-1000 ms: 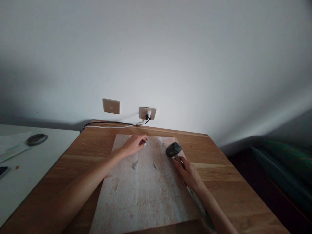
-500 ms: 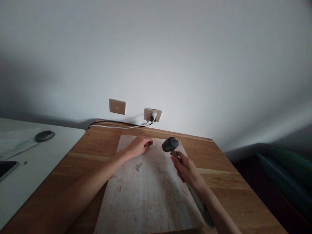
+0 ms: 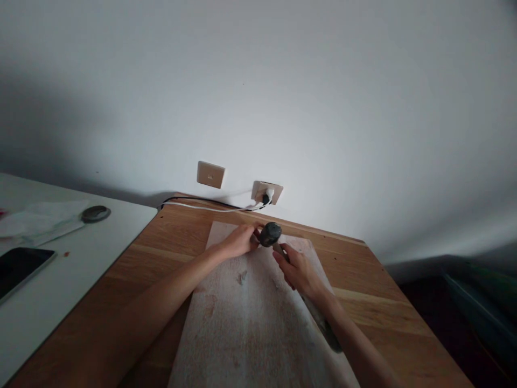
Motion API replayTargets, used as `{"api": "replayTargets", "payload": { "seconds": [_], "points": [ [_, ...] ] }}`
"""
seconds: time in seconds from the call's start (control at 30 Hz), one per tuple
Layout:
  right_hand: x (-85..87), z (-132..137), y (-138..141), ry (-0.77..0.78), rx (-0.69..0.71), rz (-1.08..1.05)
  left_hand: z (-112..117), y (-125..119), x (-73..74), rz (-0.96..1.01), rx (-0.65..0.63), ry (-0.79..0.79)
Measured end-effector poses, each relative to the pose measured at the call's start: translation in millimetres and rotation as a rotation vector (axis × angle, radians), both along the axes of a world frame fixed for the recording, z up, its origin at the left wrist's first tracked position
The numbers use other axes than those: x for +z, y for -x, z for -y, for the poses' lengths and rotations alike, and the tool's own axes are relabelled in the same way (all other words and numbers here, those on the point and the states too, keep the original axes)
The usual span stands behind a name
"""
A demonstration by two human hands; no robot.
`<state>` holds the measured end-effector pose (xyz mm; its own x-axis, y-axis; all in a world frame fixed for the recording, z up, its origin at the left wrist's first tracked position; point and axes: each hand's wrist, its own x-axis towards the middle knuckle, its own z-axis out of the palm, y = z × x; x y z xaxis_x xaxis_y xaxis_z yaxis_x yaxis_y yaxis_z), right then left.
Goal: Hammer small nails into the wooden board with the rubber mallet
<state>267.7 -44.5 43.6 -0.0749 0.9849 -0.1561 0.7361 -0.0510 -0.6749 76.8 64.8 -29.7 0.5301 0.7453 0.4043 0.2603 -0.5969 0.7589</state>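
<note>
My right hand [image 3: 299, 272] is wrapped around the handle of a dark-headed mallet [image 3: 270, 234]. The mallet's head is at my left fingertips and partly covers them; whether it touches them I cannot tell. My left hand [image 3: 242, 240] is closed in a pinch at the far part of a pale, worn board [image 3: 226, 323]. What its fingers hold is hidden. A small grey piece [image 3: 242, 277] stands on the board nearer to me, and a fainter small piece [image 3: 276, 283] is to its right.
Under the board is a wooden tabletop [image 3: 375, 302] against a white wall. Cables [image 3: 210, 206] run along its back edge to a wall socket [image 3: 260, 189]. On the white table [image 3: 81, 269] at left are a phone [image 3: 22, 269], a tape roll [image 3: 96, 213] and plastic wrapping [image 3: 44, 218].
The mallet head has moved left, from beside my left hand to in front of its fingertips. My left hand stays pinched at the board. The whole view has shifted slightly left.
</note>
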Motion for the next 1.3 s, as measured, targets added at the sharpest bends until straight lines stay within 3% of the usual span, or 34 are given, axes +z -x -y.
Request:
{"api": "replayTargets", "payload": {
  "seconds": [0.33,0.57,0.73,0.8,0.87,0.97,1.07,1.17,1.23,1.3],
  "points": [
    [-7.7,3,-2,-0.058,0.001,0.027,7,1,6.0,-0.063,0.022,-0.060],
    [-6.9,2,-6,-0.031,0.010,-0.032,3,2,0.5,-0.048,0.029,-0.046],
    [-12.1,19,-28,-0.062,-0.020,-0.084,17,3,20.1,-0.202,0.065,-0.140],
    [-19.0,30,-40,-0.052,-0.031,-0.086,31,-1,33.4,-0.260,-0.028,-0.224],
    [-26.8,38,-51,-0.051,-0.034,-0.070,46,-8,44.1,-0.319,-0.220,-0.312],
    [-36.1,44,-62,-0.095,-0.022,-0.043,68,-22,48.5,-0.433,-0.419,-0.454],
    [-40.4,43,-66,-0.118,-0.025,-0.029,84,-35,43.0,-0.542,-0.433,-0.600],
    [-41.1,42,-66,-0.120,-0.020,-0.024,86,-38,40.0,-0.566,-0.427,-0.649],
    [-40.6,43,-66,-0.123,-0.012,-0.020,75,-31,40.9,-0.506,-0.417,-0.577],
    [-39.6,44,-66,-0.115,-0.012,-0.012,55,-15,41.2,-0.386,-0.346,-0.394]
  ]
}}
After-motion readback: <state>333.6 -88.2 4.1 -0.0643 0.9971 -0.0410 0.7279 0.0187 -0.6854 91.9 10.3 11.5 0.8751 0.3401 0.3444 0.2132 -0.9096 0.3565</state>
